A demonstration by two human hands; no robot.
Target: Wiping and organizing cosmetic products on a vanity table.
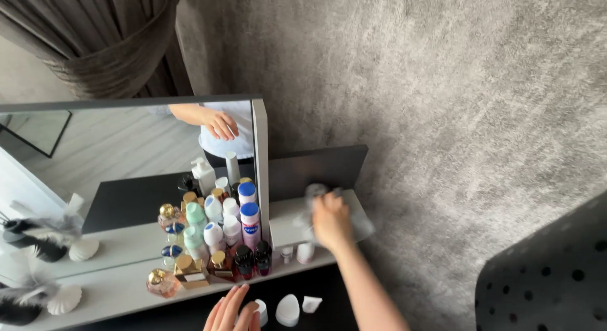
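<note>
Head view, item by item, placed relative to the mirror (126,179).

Cloth (316,195): pale grey, blurred, lying on the white table (114,292) just right of the mirror's frame, in front of the dark back panel (316,170). Right hand (331,222) pressed on it, fingers (322,201) curled down over the cloth, gripping it; forearm running down to the lower edge of the picture.

Left hand (232,312): below the mirror's right corner, at the table's front edge, fingers (229,306) straight and together, holding nothing. Touching or just beside a small white jar (260,312); I cannot tell which.

White oval object (288,310) and small white cup-shaped piece (310,303): right of that jar, on the dark front surface.

Bottle cluster (221,242): against the mirror's right end, packed close. Includes white spray cans with blue caps (249,223), pale green bottles (196,214), gold-capped perfume bottles (190,268), two dark-capped red bottles (253,258), and a round pinkish flask (162,282) at the front left.

Two small white pots (297,252): just right of the cluster, near the right hand.

White shell-shaped ornament (64,299) and black-and-white feathers (22,306): at the mirror's lower left.

Mirror reflection: bottles, a hand and a pale shirt.

Grey curtain (114,40): above the mirror. Grey shaggy carpet (442,116): to its right. Dark dotted seat (544,274): far lower right.
</note>
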